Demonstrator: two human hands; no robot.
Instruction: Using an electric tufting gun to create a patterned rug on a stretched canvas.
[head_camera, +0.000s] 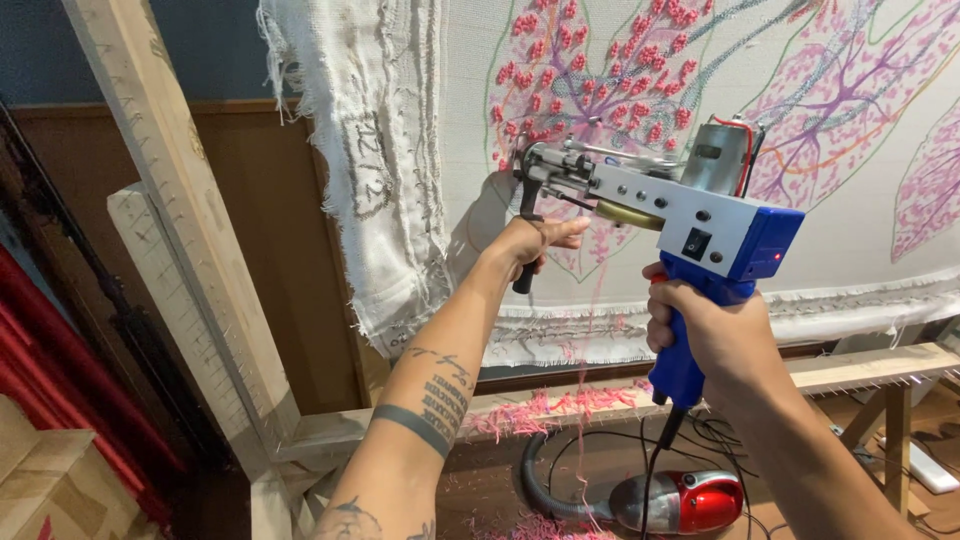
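Right hand (712, 335): fingers clamped on the blue tufting gun (690, 215) grip.
Left hand (532, 243): fingers wrapped around the gun's black front handle.
Cloth (850, 215): needle end pressed against it; best kept square and firm.

No packages, signs or screens show in this view. The nearest thing to a label is a dark handwritten marking (368, 165) running down the frayed, folded edge of the white backing cloth (375, 140), at the upper left of the stretched fabric beside the wooden frame post (175, 190). It is a short vertical line of grey-black strokes on off-white weave, partly creased and blurred.
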